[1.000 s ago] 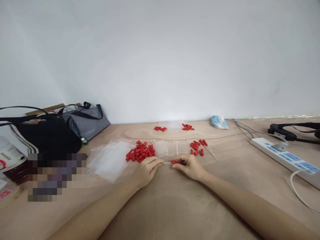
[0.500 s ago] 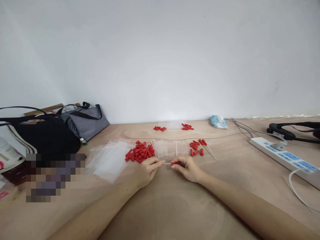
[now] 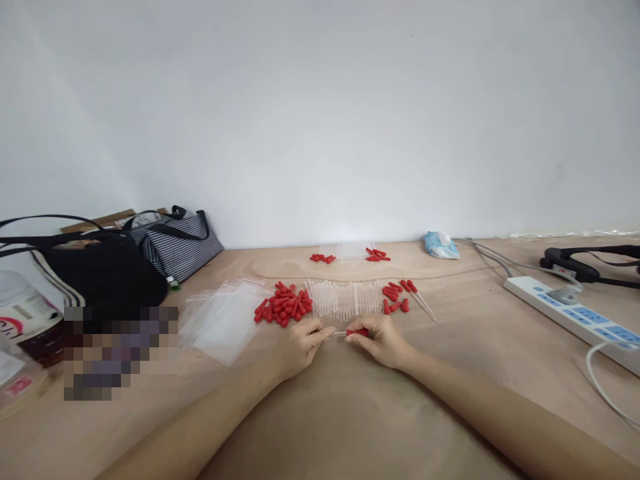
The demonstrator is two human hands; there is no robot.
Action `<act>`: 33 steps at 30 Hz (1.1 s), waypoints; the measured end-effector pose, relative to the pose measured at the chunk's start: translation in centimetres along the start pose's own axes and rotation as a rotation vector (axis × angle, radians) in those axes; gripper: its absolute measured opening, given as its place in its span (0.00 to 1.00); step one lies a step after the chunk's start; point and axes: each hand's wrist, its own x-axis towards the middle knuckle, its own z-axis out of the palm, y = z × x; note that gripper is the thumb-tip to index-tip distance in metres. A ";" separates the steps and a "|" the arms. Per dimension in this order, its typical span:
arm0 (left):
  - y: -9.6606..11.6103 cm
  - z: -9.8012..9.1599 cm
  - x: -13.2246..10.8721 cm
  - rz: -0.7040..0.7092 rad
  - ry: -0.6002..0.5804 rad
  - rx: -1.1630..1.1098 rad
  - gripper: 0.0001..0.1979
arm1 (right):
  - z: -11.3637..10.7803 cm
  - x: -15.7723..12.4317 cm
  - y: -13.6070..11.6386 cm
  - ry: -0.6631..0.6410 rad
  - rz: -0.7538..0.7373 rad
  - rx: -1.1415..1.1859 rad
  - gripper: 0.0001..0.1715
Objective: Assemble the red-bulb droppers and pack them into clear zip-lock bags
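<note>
Low over the table, my left hand pinches a thin clear dropper tube. My right hand has its fingers closed on a red rubber bulb at the tube's right end; how far the tube sits inside is hidden by the fingers. Just beyond both hands lies a row of clear tubes. Left of the row is a heap of red bulbs, and several loose red bulbs lie to its right. Two droppers with bulbs fitted rest slantwise beside those.
Clear zip bags lie left of the heap. Farther back are a small set of tubes and a blue-and-white packet. A power strip with cables stands right. Black bag, striped bag and bottle are left.
The camera view has shifted slightly, so the whole scene sits a little farther right. Both hands keep their holds on the tube and bulb, with little visible movement.
</note>
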 end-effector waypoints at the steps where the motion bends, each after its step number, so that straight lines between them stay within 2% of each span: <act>1: 0.1 0.0 0.0 -0.003 -0.004 -0.004 0.17 | 0.0 0.0 0.0 -0.001 -0.006 -0.015 0.09; 11: 0.4 0.2 0.1 -0.001 -0.023 -0.012 0.17 | -0.1 0.0 -0.3 -0.068 -0.110 -0.147 0.10; 20: 0.6 0.4 0.5 -0.034 -0.019 -0.039 0.16 | 0.1 0.2 0.0 -0.072 -0.099 -0.154 0.08; 23: 0.8 0.3 0.7 -0.093 0.018 -0.100 0.14 | 0.1 0.5 0.1 -0.026 0.023 0.002 0.09; 27: 1.3 0.4 1.1 -0.234 0.123 -0.198 0.10 | 0.7 0.7 -0.1 0.109 0.237 0.420 0.16; 30: 1.8 0.6 1.1 -0.307 0.138 -0.273 0.08 | 1.5 0.9 -0.7 0.152 0.278 0.632 0.17; 33: 1.9 0.5 1.1 -0.326 0.146 -0.270 0.13 | 1.1 1.6 -0.7 0.189 0.283 0.663 0.16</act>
